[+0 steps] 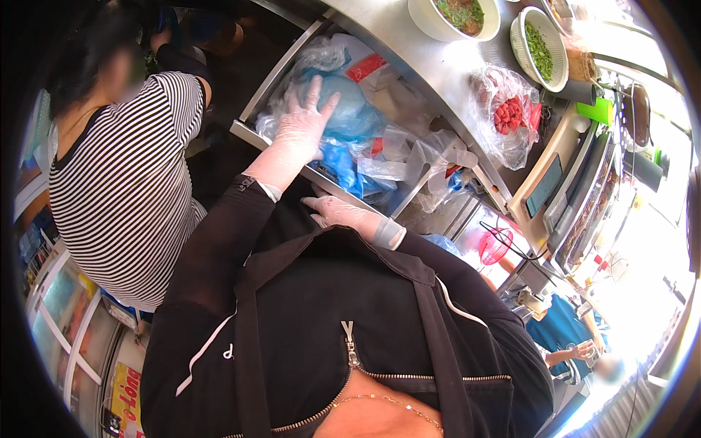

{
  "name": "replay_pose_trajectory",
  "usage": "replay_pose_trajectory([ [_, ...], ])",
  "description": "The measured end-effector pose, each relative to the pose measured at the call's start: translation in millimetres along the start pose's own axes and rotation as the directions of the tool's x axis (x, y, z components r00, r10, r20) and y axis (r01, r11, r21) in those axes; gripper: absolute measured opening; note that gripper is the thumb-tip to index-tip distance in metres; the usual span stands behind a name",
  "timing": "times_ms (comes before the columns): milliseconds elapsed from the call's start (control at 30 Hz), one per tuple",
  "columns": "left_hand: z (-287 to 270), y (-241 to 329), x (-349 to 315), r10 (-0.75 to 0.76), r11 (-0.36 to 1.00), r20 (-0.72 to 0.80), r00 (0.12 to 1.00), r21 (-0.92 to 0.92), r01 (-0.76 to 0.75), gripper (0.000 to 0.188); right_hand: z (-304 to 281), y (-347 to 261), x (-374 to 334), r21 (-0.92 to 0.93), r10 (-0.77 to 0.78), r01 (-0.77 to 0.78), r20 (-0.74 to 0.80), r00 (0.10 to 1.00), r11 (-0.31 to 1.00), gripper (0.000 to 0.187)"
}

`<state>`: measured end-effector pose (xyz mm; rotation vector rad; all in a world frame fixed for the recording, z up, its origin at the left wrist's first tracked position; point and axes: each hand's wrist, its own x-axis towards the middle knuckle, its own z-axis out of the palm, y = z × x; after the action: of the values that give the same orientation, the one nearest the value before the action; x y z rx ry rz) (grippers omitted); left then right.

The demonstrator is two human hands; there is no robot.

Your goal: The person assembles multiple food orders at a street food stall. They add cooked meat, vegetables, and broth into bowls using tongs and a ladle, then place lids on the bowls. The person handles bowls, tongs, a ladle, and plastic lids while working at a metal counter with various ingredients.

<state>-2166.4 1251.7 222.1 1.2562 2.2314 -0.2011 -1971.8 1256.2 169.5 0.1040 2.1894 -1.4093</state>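
My left hand (pixel 298 125), in a clear thin glove, lies with spread fingers on blue and clear plastic bags (pixel 350 106) inside a pulled-out metal drawer (pixel 269 69). Nothing is gripped in it that I can see. Just outside the drawer's near edge is my right hand (pixel 342 212), gloved too, its fingers stretched out and apart. Whether those fingers touch the drawer front I cannot tell. Crumpled bright blue bags (pixel 340 162) and pieces of clear plastic fill the drawer's near side, and a red-and-white packet (pixel 365 67) lies toward its back.
Above the drawer runs a steel counter (pixel 380 22) bearing a white bowl of food (pixel 478 33), a basket of chopped greens (pixel 520 44) and a plastic bag with red pieces (pixel 504 109). A person in a striped top (pixel 128 182) stands close on my left; another person (pixel 562 336) is at far right.
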Motion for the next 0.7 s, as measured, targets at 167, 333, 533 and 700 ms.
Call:
replay_pose_trajectory([
  [167,41.9,-22.2,15.8,-0.073,0.982,0.126,0.989,-0.162,0.093,0.092,-72.4,-51.6,-44.5,0.228,0.083,0.012,-0.400,0.913,0.974,0.026],
  [333,32.4,-21.3,-6.7,-0.042,0.986,0.169,0.985,-0.154,0.069,0.078,-132.7,77.6,9.7,0.075,0.120,-0.151,-0.941,0.315,0.986,0.021],
  [533,44.4,-19.7,-14.5,-0.052,0.989,0.128,0.990,-0.131,0.068,0.076,-189.3,158.1,96.6,0.174,0.539,-0.724,-0.783,0.309,0.668,0.038],
  [700,60.4,-22.3,-11.1,-0.064,0.981,0.082,0.995,-0.176,0.078,0.081,-191.2,161.9,96.1,0.090,0.583,-0.765,-0.705,0.403,0.638,0.041],
])
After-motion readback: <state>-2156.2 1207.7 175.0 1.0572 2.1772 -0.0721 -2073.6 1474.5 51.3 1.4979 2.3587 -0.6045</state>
